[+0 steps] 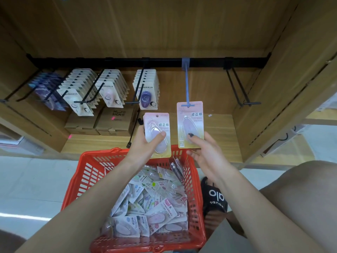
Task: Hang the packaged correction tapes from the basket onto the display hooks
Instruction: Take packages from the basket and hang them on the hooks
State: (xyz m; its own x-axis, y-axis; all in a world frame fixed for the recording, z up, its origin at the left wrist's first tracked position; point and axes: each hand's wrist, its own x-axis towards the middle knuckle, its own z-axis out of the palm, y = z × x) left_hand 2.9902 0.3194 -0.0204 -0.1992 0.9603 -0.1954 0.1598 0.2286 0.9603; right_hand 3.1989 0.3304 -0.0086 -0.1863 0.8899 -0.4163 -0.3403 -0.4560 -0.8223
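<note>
Pink-carded correction tape (190, 124) hangs at the tip of the blue hook (187, 83), right hand (204, 152) pinching its lower edge to steady the hole there. Left of the hook, the left hand (145, 145) grips a spare pack (157, 132), ready; below, the red basket (193, 179) holds more.

Wood-grain shelf (228, 128), glossy plastic-blistered card packs (190, 125), red plastic basket (197, 189), probably metal hooks (187, 83).

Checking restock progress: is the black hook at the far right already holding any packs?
No, the far-right black hook is bare, unlike the blue hook carrying a pink pack.
</note>
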